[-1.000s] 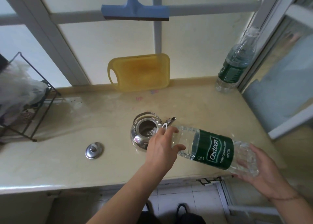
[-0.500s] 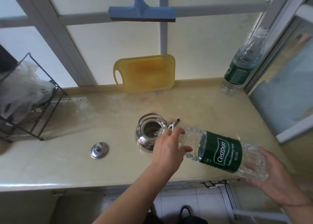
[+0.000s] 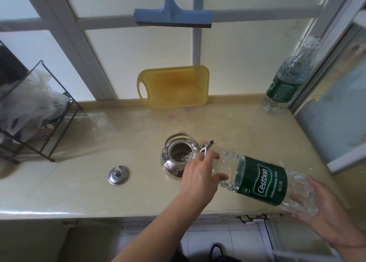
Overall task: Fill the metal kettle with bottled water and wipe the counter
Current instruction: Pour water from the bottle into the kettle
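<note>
Pouring well here means keeping the neck low over the opening and lifting the base slowly. The left hand grasps the neck of the big water bottle, which is tipped nearly flat; the right hand cradles its base from below. Water appears to run from the mouth into the metal kettle, which stands open at table centre, shiny, handle raised, spout toward three o'clock. Its lid lies at nine o'clock, well apart.
</note>
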Demonstrator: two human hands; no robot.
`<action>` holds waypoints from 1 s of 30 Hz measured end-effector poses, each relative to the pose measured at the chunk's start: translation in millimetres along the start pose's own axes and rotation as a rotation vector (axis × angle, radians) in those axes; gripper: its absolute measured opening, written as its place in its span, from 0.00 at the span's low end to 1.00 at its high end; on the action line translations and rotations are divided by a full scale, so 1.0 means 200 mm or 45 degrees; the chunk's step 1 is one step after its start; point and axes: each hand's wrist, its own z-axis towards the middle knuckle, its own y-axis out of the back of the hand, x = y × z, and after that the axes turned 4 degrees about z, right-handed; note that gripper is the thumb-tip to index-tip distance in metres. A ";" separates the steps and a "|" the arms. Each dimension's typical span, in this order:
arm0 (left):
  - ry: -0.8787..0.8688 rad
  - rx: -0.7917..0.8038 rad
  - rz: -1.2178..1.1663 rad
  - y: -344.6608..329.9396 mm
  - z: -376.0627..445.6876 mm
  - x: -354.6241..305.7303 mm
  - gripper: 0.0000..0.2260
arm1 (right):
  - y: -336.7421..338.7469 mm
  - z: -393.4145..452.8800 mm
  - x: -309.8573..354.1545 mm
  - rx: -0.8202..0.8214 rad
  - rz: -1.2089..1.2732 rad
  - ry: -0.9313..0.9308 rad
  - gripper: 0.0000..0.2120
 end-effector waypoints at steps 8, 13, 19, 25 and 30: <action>-0.004 -0.013 0.002 0.00 0.00 0.00 0.23 | -0.02 -0.01 0.01 -0.018 0.027 -0.007 0.18; -0.003 -0.019 -0.004 0.00 0.00 0.00 0.23 | -0.03 -0.01 0.02 -0.035 0.013 0.005 0.21; 0.000 -0.021 -0.003 0.00 0.00 0.00 0.23 | -0.01 0.01 0.01 -0.087 0.022 0.021 0.19; -0.003 -0.024 -0.008 0.00 0.00 0.00 0.23 | -0.02 0.00 0.02 -0.119 0.022 0.024 0.19; -0.002 -0.027 -0.015 0.00 0.01 0.00 0.23 | -0.03 -0.01 0.03 -0.093 0.040 0.008 0.22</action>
